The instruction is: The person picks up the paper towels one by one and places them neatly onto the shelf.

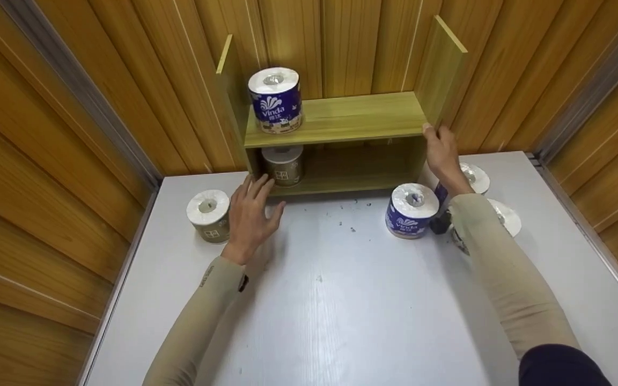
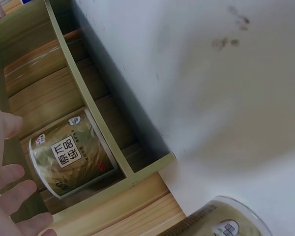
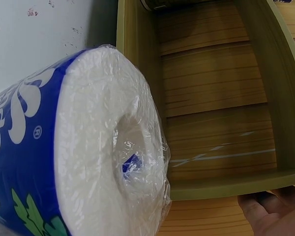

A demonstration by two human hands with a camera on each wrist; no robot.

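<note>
Left hand (image 1: 251, 219): spread, empty
Right hand (image 1: 443, 156): touches shelf (image 1: 362, 115); grip unclear
Upper roll (image 1: 277, 107): jolting shelf could topple it

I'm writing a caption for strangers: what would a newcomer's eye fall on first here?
First, the blue Vinda roll standing on the upper level of the yellow-green shelf, toward the left. Next, the left hand by the shelf's lower left corner and the right hand at its right side. Then the gold-brown roll in the lower compartment, below the blue one.
</note>
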